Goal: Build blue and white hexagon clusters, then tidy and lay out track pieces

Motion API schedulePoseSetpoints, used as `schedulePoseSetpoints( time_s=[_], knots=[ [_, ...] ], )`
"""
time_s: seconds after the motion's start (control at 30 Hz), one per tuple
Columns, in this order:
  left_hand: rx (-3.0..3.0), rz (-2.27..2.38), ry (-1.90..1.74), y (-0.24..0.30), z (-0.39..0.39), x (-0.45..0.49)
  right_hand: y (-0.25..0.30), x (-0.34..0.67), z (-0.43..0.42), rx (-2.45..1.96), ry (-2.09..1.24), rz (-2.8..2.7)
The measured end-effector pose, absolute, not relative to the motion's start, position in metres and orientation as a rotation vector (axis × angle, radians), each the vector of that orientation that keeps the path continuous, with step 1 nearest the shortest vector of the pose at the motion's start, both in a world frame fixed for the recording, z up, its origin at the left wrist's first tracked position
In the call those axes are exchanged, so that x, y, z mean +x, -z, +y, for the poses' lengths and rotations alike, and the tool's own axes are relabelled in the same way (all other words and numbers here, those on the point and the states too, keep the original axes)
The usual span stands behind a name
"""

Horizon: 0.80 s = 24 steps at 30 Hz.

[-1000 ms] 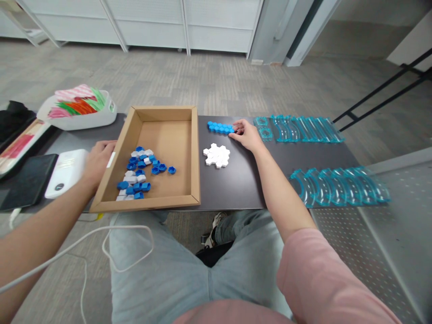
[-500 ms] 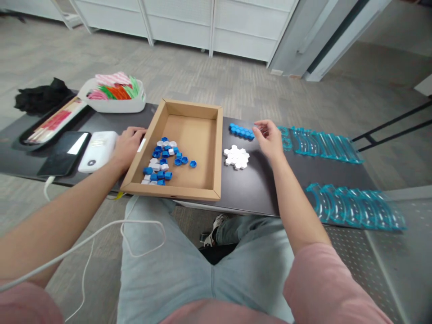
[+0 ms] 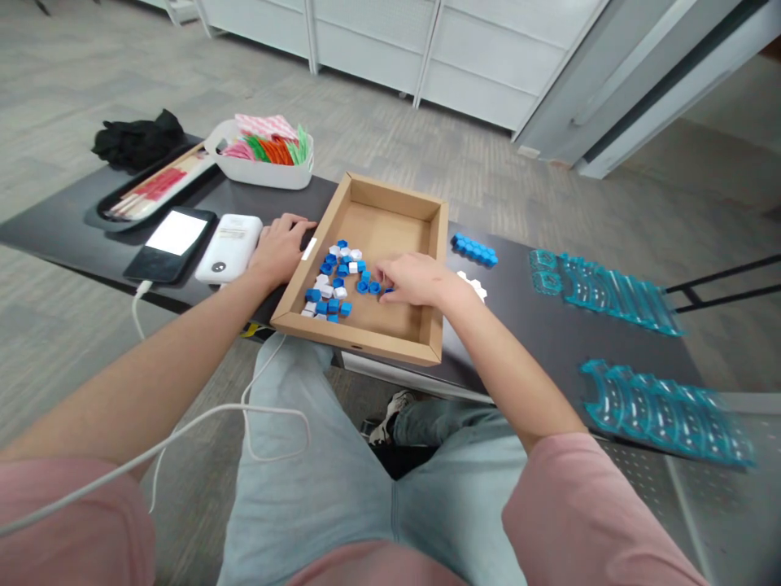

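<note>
Loose blue and white pieces are left in the carton, mid-frame; a blue block and white cluster (partly hidden) are laid out rightward. At a blue piece, the right hand is held low; pinch cannot be told. The left hand is rested, fingers extended, by the left wall. Room is left toward the carton's upper end, bounded by walls.

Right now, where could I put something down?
On the tabletop between far teal strips and near teal strips, and in the far end of the cardboard box. Its near left side is crowded with blue and white hexagonal pieces; the right hand is beside them.
</note>
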State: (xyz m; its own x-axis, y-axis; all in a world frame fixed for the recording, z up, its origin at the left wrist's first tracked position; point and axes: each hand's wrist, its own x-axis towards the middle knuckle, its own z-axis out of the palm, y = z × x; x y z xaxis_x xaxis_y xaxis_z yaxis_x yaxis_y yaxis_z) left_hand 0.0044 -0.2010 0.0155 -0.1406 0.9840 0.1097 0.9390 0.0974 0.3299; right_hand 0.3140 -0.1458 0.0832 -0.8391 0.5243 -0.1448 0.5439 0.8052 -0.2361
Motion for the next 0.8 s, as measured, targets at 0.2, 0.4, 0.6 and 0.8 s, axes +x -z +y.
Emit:
schedulePoseSetpoints(
  time_s=[0.2, 0.4, 0.6, 0.8],
  knots=[
    [1.948, 2.213, -0.494, -0.017, -0.202, 0.006, -0.091, 0.330, -0.144, 0.838, 0.634, 2.953],
    [1.975, 2.223, -0.461, -0.021, -0.204, 0.007, -0.097, 0.398, -0.101, 1.416, 1.042, 3.284],
    [1.971, 2.244, -0.405, -0.024, -0.206, 0.006, -0.052, 0.469, -0.061, 2.002, 1.081, 3.269],
    [1.969, 2.212, -0.309, -0.035, -0.208, 0.007, -0.028, 0.467, -0.062, 1.811, 0.929, 3.285]
  ],
)
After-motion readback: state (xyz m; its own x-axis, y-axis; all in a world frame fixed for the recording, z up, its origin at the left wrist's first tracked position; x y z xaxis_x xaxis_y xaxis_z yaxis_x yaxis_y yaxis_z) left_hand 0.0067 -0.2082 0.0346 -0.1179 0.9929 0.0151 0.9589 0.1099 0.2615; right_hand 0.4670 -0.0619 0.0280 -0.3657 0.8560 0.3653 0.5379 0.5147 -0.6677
